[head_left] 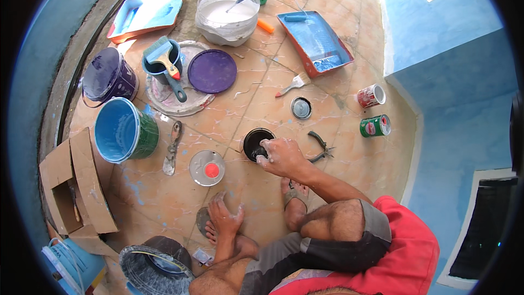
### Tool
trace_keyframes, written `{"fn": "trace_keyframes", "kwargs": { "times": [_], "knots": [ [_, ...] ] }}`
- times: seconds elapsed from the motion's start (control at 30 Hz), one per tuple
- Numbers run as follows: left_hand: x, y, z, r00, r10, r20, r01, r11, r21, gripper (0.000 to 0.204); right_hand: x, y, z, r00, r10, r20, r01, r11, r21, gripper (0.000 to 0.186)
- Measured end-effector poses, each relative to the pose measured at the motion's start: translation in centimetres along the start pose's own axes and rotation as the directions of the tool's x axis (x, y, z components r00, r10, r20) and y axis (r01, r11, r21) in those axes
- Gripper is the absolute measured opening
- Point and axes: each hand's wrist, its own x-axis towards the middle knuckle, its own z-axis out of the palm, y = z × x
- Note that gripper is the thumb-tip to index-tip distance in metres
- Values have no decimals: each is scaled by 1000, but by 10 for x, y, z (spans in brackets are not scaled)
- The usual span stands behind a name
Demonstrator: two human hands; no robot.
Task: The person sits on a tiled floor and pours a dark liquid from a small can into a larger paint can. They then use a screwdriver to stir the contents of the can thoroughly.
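My right hand [283, 158] reaches over an open round can [252, 134] with a black inside. Its thumb and fingers are drawn together at the can's mouth, smudged with pale paint; what they hold, if anything, is hidden. Low on the left, my left hand [225, 218] hangs beside my foot, fingers apart and holding nothing. Between the hands stands a round grey tin [197, 173] with an orange-red cap. Pliers [317, 147] with dark handles lie just right of the black can. Beyond it rests a round metal lid [301, 108]. A scraper [172, 150] lies to the left.
Two small cans, red [368, 97] and green [372, 127], stand at right. Farther off are a paintbrush [297, 83], a paint tray [333, 63], a tub of white paint [226, 27] and a purple lid [213, 71]. A green bucket [146, 135] and a cardboard box [90, 180] sit left.
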Motion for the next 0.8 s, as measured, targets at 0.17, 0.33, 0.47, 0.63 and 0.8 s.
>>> {"fn": "trace_keyframes", "kwargs": {
  "times": [0.17,0.33,0.47,0.63,0.8],
  "knots": [
    [-1,0,-1,1000,-15,17,14,1000,16,76,9,-3,1,971,31,-235,-15,997,69,37],
    [0,-1,1,1000,7,-3,-7,1000,9,76,6,5,-5,996,67,60,-64,997,-44,43],
    [-1,-2,3,1000,4,-7,-4,1000,21,77,6,-2,3,997,0,-80,9,993,118,38],
    [0,-3,0,1000,20,8,-20,999,24,78,9,3,-2,987,72,-142,-62,995,74,39],
    [0,-1,0,1000,9,1,-9,1000,20,77,1,4,-3,999,41,30,-41,999,-13,36]
  ]
}}
